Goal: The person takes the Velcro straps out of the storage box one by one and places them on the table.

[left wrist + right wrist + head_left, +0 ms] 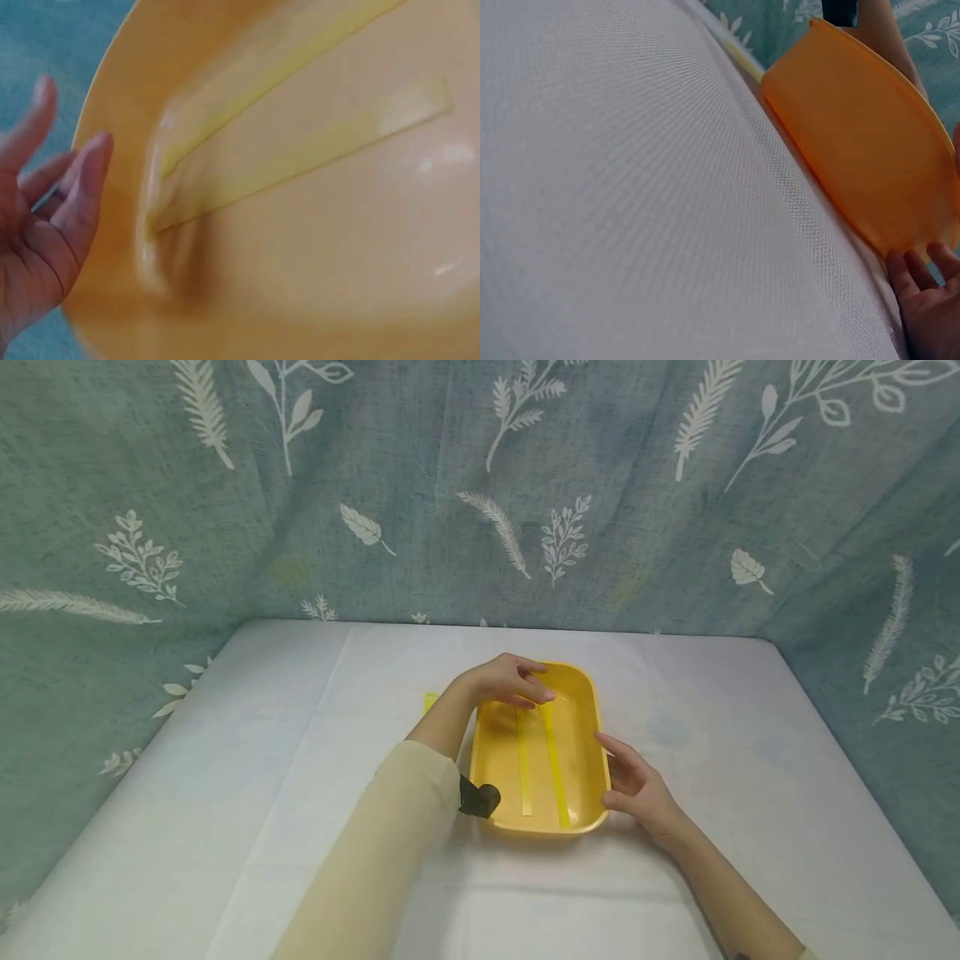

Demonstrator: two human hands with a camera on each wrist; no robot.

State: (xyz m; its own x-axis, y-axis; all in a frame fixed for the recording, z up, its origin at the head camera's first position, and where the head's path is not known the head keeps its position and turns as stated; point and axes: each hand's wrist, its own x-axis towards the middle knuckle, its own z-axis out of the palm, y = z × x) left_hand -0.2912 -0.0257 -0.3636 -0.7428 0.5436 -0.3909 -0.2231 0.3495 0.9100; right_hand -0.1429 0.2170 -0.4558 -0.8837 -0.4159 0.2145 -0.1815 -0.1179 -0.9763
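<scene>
A yellow-orange plastic tray (577, 752) lies on the table with two thin yellow strips (558, 777) lengthwise on its floor. Over the tray's far left end is my left hand (513, 681), fingers loosely spread. The left wrist view shows that hand (52, 225) beside the tray's end wall (112, 97), holding nothing; whether it touches the rim is unclear. My right hand (641, 789) rests against the tray's near right side, thumb and forefinger apart. In the right wrist view its fingertips (904, 274) touch the tray's outer wall (855, 127) low down.
Left of the tray, the end of another yellow strip (430, 700) shows, partly hidden by the left forearm. A dark band (478, 797) sits at the left wrist. White cloth (225, 843) covers the table, and a green leaf-patterned curtain (420, 485) hangs behind.
</scene>
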